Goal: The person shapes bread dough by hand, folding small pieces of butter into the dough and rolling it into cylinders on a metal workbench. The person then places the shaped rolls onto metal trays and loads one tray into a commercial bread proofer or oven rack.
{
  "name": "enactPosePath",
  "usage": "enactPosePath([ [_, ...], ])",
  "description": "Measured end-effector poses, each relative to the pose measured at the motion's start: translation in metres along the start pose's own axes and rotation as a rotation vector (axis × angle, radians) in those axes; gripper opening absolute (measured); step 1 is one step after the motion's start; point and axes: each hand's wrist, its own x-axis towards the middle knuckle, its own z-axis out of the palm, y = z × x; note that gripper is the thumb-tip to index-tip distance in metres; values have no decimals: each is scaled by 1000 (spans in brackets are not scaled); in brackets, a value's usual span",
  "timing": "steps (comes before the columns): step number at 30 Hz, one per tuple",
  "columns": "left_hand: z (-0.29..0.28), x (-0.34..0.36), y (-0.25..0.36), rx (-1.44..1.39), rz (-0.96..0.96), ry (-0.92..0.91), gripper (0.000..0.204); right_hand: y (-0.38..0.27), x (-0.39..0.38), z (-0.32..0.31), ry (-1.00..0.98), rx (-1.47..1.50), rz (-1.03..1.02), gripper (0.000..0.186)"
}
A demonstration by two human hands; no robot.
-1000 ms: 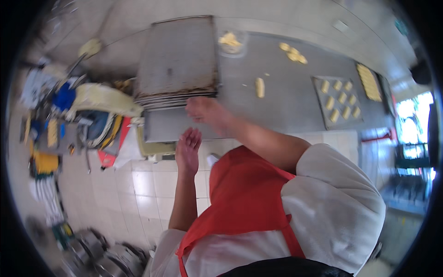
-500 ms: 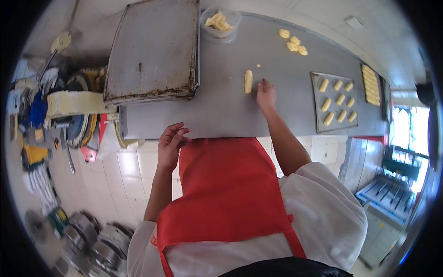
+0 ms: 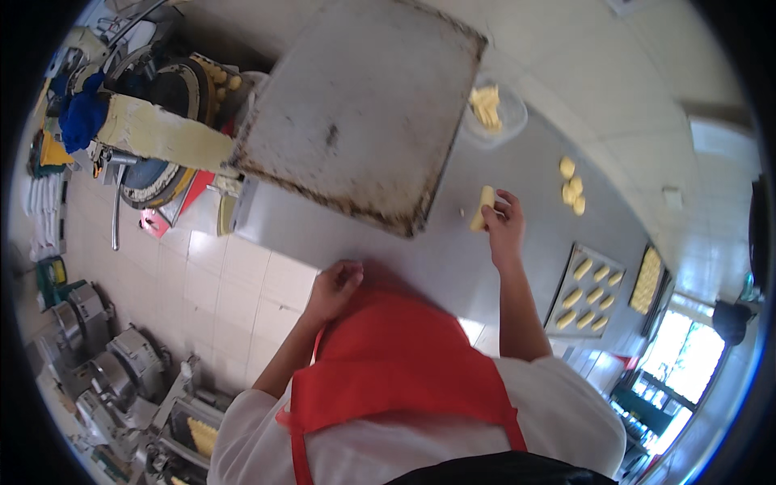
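The right hand (image 3: 506, 229) is pinching a pale dough roll (image 3: 484, 204) between thumb and bent fingers over the counter (image 3: 453, 271), between the large stained baking tray (image 3: 364, 97) and the smaller tray (image 3: 578, 252) of rolls. The left hand (image 3: 335, 291) is hovering by the counter's near edge, loosely curled, partly open, visibly gripping nothing.

Free tabletop (image 3: 543, 234) rightward; large tray (image 3: 364, 105) left
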Motion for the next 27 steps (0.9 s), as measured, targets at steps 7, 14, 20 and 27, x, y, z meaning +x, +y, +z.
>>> enactPosePath([
  [7,-61,86,14,416,453,6,24,-251,32,173,-93,-34,-838,51],
  [14,-88,122,-27,559,484,-22,29,-260,148,275,-140,-586,-679,54],
  [20,-91,121,-34,517,579,52,36,-232,148,278,-309,-590,-893,47],
  [27,-91,124,-40,572,613,20,37,-233,184,279,-425,-815,-1123,41],
])
